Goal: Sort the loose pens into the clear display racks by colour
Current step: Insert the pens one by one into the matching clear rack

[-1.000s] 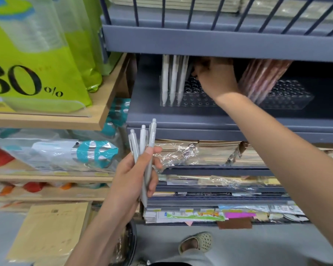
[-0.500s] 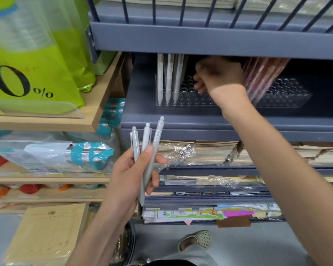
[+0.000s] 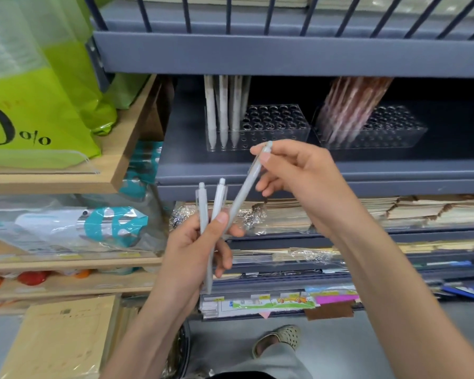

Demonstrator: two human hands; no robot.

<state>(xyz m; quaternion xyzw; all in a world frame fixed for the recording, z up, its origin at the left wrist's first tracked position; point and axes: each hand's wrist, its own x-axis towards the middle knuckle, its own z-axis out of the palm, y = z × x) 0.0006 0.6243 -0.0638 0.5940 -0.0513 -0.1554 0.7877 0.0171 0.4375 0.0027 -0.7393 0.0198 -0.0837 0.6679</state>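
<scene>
Pinching the top of a pale grey pen (image 3: 246,187) at frame centre, right hand (image 3: 301,176) looks mid-pick. Left hand (image 3: 195,253) grips two more pens (image 3: 219,201). Next move is probably seating it in a free hole of the left clear rack (image 3: 274,124), upper centre, beside the matching pens (image 3: 222,110).

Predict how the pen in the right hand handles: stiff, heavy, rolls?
Likely stiff: the pen runs straight though the right hand pinches only its top. Probably light: a fingertip pinch holds that end; the left hand holds the lower end. Smooth round barrel may roll laid flat.
</scene>
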